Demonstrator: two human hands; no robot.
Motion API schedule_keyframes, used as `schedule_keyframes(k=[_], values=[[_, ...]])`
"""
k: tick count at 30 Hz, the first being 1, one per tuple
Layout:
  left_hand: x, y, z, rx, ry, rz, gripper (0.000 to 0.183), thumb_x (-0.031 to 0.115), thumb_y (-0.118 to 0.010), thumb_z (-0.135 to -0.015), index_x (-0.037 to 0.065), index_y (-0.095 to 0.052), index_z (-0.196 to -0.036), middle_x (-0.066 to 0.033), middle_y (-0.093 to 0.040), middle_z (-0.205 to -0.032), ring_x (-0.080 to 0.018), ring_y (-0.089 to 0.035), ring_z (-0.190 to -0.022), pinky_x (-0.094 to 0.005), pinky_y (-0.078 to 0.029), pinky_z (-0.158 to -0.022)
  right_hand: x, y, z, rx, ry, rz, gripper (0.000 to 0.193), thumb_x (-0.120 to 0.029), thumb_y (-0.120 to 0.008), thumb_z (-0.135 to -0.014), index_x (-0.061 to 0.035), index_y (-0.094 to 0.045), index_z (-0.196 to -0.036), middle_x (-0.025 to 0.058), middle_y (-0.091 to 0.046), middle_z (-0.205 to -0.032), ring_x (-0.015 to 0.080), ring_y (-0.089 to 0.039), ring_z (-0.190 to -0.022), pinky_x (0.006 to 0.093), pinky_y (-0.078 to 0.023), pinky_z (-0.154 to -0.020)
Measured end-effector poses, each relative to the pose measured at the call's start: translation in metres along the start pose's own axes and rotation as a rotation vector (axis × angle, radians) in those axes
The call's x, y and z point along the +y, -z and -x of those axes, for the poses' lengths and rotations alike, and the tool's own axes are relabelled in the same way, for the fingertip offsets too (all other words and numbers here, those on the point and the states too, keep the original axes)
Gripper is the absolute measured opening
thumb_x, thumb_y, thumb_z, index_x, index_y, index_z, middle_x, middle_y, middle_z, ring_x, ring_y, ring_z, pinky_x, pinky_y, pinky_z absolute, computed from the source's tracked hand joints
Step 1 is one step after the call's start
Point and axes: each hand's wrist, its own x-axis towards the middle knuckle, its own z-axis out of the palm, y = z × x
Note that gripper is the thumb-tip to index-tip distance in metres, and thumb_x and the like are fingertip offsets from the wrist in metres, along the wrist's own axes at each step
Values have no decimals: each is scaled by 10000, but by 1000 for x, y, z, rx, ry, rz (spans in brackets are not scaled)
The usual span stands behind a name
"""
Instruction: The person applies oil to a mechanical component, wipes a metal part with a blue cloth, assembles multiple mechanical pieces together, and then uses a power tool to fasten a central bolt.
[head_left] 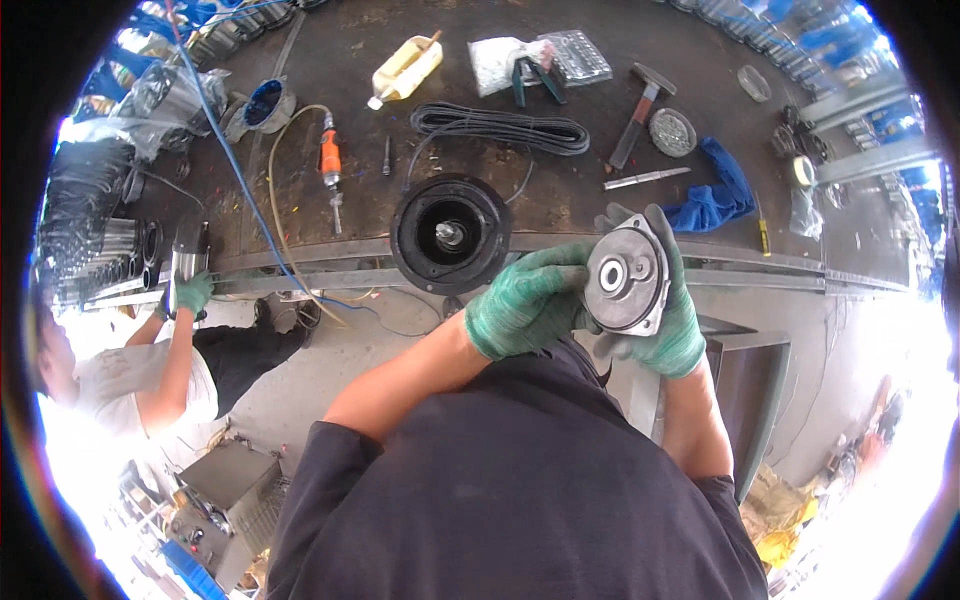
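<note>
My right hand (672, 325), in a green and grey glove, grips a round grey metal end cover (632, 306) with corner lugs and a bore in its face. The cover is held up in front of me, its face turned toward me. From the left, my gloved left hand (532, 300) has its fingers bent and closed at the cover's edge; part of the fingertips is hidden. Left of my hands, at the bench's front edge, stands a black round motor housing (450, 234), open at the top, with a bright shaft end in its middle.
On the dark bench (340, 60) lie a coiled black cable (500, 130), an orange air screwdriver (330, 155), a hammer (640, 118), a blue cloth (715, 190) and a yellowish bottle (408, 70). A blue hose (240, 175) crosses the left side. A co-worker (150, 375) handles a metal cylinder (188, 260) there.
</note>
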Motion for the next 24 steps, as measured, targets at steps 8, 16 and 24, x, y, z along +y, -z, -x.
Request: schedule_keyframes(k=[8, 16, 24], values=[[19, -16, 38, 19, -42, 55, 522, 274, -580, -1047, 7, -485, -1486, -151, -610, -1413, -273, -627, -1268, -429, -515, -1085, -18, -40, -38, -107, 97, -17, 1374, -310, -1052, -526, -25, -275, -1624, 193, -511, -1518, 325, -533, -1391, 452, -412, -1180], [64, 11, 151, 423, -3, -758, 401, 203, -618, -1006, -27, -592, -1333, -79, -690, -1091, -167, -654, -989, -322, -549, -843, -49, -105, -99, -162, 102, 840, 959, -172, -914, -595, -53, -516, -1459, 155, -650, -1156, 342, -673, -1040, 418, -575, -911], [97, 41, 148, 662, -713, -1687, 684, -22, -789, -754, 26, -576, -1403, -157, -595, -1368, -325, -586, -1270, -415, -474, -1072, -32, -144, -111, -201, -28, 1082, 978, -280, -937, -585, -58, -524, -1444, 182, -593, -1193, 372, -634, -1084, 435, -565, -936]])
